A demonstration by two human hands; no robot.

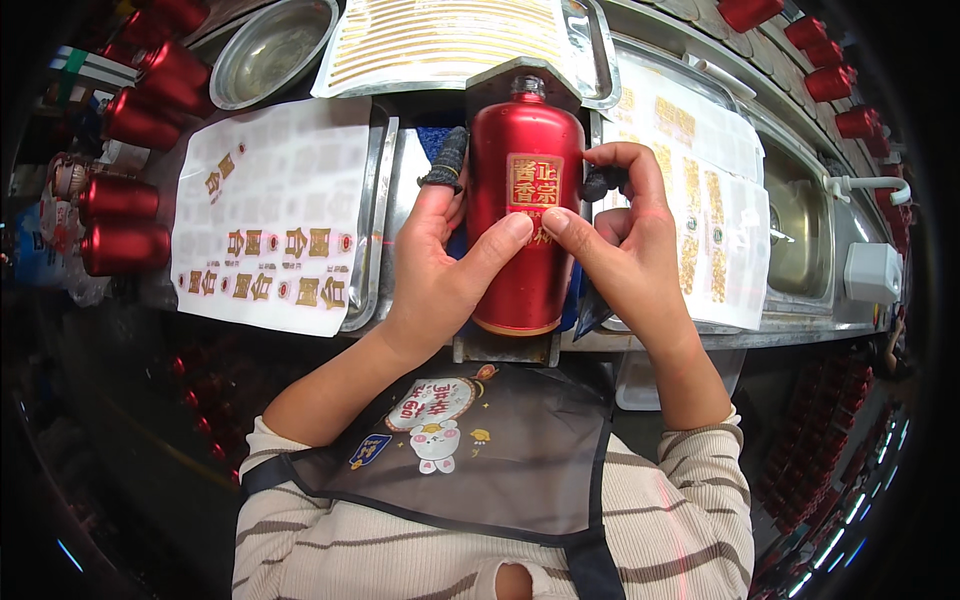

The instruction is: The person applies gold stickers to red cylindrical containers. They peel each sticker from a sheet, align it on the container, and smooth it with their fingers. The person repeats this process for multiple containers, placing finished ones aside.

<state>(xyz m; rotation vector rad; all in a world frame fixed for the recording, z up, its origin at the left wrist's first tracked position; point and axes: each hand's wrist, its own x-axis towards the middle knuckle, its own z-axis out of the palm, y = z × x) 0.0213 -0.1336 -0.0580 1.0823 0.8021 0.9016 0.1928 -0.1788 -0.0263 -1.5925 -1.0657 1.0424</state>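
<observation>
A glossy red bottle [500, 285] lies on a metal stand [505, 348] in front of me, its clear neck pointing away. On its face sits a gold-edged decal [535, 180] with gold characters; smaller gold markings below are partly covered by my thumbs. My left hand [435, 250] holds the bottle's left side, thumb pressed on the face, a dark ribbed cot on its raised index finger. From the right, my right hand [640, 235] grips it too, its thumb beside the other and its index finger bent at the bottle's edge. Black cots cover some right fingertips.
At left, a white sheet of gold decals [265, 160] rests on a metal tray. More decal sheets [735, 200] lie at right, beside a sink [805, 235] with a white tap [870, 186]. A gold-striped sheet [440, 45] and metal bowl [275, 55] stand behind; red bottles [125, 247] line the left.
</observation>
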